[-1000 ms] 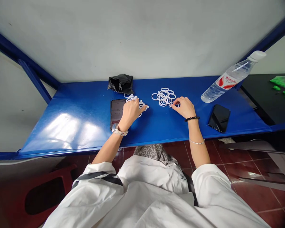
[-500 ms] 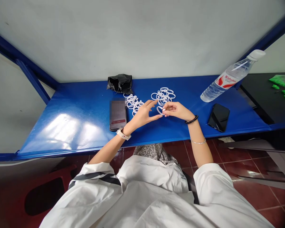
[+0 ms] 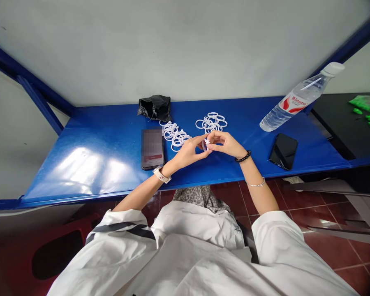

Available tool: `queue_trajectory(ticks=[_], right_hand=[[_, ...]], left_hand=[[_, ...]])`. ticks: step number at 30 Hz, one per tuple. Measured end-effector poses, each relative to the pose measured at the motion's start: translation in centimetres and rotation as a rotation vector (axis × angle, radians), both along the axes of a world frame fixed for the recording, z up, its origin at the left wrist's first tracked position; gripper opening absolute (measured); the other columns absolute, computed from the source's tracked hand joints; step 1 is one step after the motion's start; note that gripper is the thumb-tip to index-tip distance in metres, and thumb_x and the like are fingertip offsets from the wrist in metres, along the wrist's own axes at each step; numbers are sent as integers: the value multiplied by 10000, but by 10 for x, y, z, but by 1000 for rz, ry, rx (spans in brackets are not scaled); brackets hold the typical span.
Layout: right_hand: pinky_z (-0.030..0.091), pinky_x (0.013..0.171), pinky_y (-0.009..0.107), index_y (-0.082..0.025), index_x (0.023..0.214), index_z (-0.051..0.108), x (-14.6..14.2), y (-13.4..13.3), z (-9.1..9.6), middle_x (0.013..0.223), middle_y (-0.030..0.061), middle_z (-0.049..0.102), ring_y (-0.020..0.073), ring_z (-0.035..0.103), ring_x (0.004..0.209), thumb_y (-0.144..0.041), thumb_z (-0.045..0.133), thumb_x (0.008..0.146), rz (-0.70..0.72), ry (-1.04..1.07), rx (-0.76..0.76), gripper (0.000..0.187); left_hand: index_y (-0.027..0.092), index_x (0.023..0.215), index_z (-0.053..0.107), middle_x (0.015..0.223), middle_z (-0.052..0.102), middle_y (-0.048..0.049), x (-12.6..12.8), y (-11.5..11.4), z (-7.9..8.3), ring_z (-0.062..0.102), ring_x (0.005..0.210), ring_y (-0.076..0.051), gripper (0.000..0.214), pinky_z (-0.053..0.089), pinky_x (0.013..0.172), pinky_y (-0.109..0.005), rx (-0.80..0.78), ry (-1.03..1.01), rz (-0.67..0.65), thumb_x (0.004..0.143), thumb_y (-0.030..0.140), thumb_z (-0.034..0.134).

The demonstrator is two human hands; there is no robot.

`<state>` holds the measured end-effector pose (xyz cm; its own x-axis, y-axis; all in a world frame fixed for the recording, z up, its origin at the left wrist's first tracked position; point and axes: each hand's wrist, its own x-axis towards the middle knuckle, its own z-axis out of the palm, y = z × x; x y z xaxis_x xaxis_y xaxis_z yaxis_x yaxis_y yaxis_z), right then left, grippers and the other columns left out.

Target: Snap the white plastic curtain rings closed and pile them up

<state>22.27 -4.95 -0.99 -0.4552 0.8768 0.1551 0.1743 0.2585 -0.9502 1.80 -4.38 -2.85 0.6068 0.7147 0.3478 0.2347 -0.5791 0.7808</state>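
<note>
Across the full width runs a glossy blue metal bench (image 3: 95, 164), with a grey wall behind it. At 2 o'clock from the hands, a clear plastic water bottle w/ red-white label (image 3: 292, 105) stands tilted, white cap pointing up-right. Both hands meet over the bench's middle: L hand (image 3: 188, 151) and R hand (image 3: 223, 143), fingertips together, both pinched on one small white plastic ring (image 3: 205, 144) held betw. them. A rectangular phone w/ lit screen (image 3: 152, 148) lies flat at 9 o'clock, just beside the L wrist. A black phone w/ dark screen (image 3: 283, 151) lies at 3 o'clock, well apart from R hand. A crumpled black plastic bag (image 3: 154, 107) sits at 11 o'clock by the wall. A heap of loose white plastic rings (image 3: 175, 135) lies at 10–11, betw. bag and L hand. A second heap (image 3: 212, 122) of the same rings lies at 12, just beyond the fingers.
</note>
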Motion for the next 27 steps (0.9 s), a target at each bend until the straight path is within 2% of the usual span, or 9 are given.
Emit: queue_trajectory(ticks=[6,13,20,27], right_hand=[[531,681,282,-216,940,633,-2,-2,1,802,2,669,156,651,735,-462,781,818,-53,10,88,312],[525,675,302,-218,822,639,-5,-4,-3,780,-4,616,150,607,699,-439,774,833,-117,49,179,260],[508,642,297,-218,753,562,-6,-3,-8,758,-4,597,151,585,692,-433,751,851,-101,74,275,303],[471,599,279,-219,737,514,-8,-3,-8,735,-17,559,128,529,638,-388,723,877,-92,100,305,303]], left_hand=[[127,1318,619,972,730,-86,-1,-2,5,668,764,-176,463,560,738,-303,-7,-15,-26,933,384,616],[112,1336,611,926,729,-80,-1,0,0,663,720,-166,510,551,707,-294,-10,-27,1,920,404,653],[119,1274,645,826,705,-41,0,-2,0,632,672,-144,455,530,663,-267,15,-33,-12,930,418,651],[128,1237,657,804,686,-28,1,-3,3,610,656,-136,412,516,647,-261,26,-22,-20,943,415,635]])
